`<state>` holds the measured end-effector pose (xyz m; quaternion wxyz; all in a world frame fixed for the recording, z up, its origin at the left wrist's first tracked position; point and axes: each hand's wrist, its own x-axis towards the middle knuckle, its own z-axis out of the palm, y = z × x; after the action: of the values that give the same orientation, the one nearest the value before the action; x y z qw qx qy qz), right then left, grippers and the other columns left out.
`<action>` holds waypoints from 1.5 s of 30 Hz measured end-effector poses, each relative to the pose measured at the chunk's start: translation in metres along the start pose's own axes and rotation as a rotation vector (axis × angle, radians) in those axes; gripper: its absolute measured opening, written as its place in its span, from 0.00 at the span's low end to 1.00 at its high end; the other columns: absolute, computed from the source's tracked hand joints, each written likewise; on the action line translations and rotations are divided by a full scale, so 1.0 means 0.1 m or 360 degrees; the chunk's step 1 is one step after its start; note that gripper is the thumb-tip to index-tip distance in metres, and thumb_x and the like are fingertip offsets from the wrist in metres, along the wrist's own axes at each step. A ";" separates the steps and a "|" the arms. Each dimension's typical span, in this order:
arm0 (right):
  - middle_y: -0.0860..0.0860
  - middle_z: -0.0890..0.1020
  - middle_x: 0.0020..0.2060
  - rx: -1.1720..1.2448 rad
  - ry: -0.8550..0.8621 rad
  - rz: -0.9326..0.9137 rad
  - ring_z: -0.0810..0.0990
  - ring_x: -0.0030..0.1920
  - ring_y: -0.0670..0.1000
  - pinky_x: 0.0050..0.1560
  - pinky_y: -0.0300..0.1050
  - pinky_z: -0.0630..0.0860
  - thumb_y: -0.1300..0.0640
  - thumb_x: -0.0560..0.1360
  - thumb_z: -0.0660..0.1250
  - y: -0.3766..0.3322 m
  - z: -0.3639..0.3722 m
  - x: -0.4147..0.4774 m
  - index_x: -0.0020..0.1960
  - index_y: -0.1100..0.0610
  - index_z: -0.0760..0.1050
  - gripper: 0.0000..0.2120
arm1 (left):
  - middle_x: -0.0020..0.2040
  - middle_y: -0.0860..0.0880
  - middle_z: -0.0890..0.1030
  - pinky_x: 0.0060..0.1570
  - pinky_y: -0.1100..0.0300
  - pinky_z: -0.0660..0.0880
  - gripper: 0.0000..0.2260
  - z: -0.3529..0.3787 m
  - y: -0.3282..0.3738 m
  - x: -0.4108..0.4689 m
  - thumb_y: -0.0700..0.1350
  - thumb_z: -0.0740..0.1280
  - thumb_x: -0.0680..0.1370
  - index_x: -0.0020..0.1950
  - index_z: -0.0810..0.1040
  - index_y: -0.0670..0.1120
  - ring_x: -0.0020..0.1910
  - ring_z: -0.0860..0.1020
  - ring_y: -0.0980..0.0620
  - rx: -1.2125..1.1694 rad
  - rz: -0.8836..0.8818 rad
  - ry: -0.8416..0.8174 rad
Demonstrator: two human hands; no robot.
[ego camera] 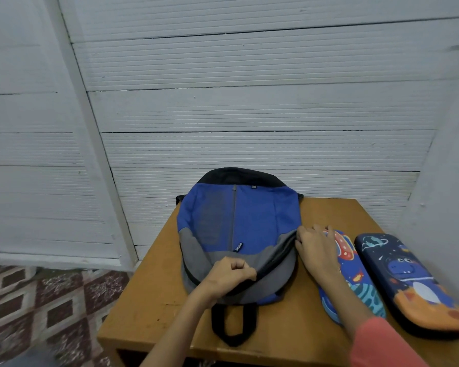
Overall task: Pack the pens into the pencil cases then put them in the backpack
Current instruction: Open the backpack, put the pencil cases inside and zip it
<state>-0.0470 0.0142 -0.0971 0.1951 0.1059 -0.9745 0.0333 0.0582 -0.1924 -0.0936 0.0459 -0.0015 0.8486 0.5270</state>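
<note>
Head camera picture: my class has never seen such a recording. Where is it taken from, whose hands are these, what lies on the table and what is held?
No robot here: a person wears one wide-angle camera on the head, looking down at their own bare hands. A blue and grey backpack lies flat on the wooden table. The left hand grips the grey fabric at its opening; the right hand holds the opening's right edge. To the right lie two closed pencil cases: a rocket case and a dinosaur case. No pens show.
</note>
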 end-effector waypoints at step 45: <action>0.47 0.75 0.26 0.1149 0.0083 0.0110 0.75 0.31 0.52 0.32 0.51 0.74 0.66 0.62 0.69 0.13 0.00 -0.04 0.31 0.52 0.68 0.13 | 0.42 0.44 0.77 0.37 0.56 0.68 0.13 0.69 0.44 0.74 0.51 0.60 0.79 0.39 0.71 0.45 0.45 0.77 0.42 0.0974 -0.0163 0.0578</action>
<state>-0.0465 0.0278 -0.0985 0.1687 0.1341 -0.8976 0.3846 -0.0123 -0.1075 -0.0903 -0.0809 -0.1239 0.9603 0.2366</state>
